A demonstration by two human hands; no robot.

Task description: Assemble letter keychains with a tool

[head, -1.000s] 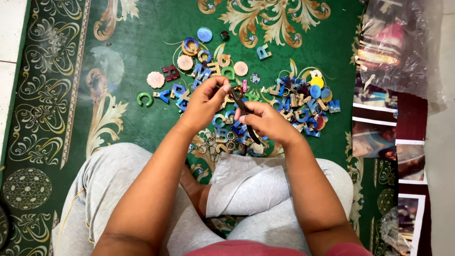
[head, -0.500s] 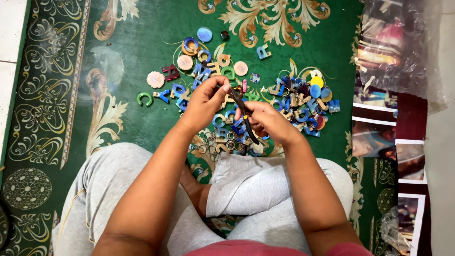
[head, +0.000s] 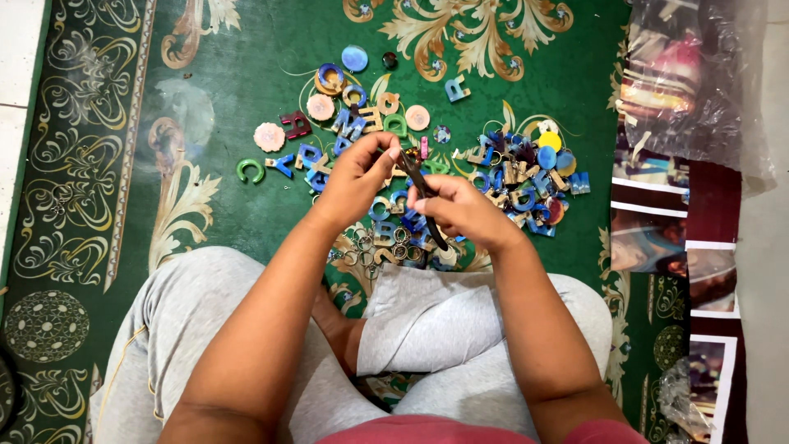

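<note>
My right hand (head: 464, 212) grips dark pliers (head: 426, 197) whose handles run down toward my lap. The tips of the pliers meet the fingers of my left hand (head: 357, 177), which pinch a small piece that is too hidden to identify. Both hands hover over a spread of colourful resin letters and discs (head: 526, 168) on the green carpet (head: 246, 99). Metal key rings (head: 386, 247) lie just below my hands.
I sit cross-legged in grey trousers (head: 427, 321) on the patterned carpet. A clear plastic bag (head: 690, 74) with coloured items lies at the upper right. Printed photos or cards (head: 657, 238) line the right edge. White floor tiles (head: 16, 49) border the carpet on the left.
The hands stay almost in place. My left fingers have shifted slightly at the tip of the pliers.
</note>
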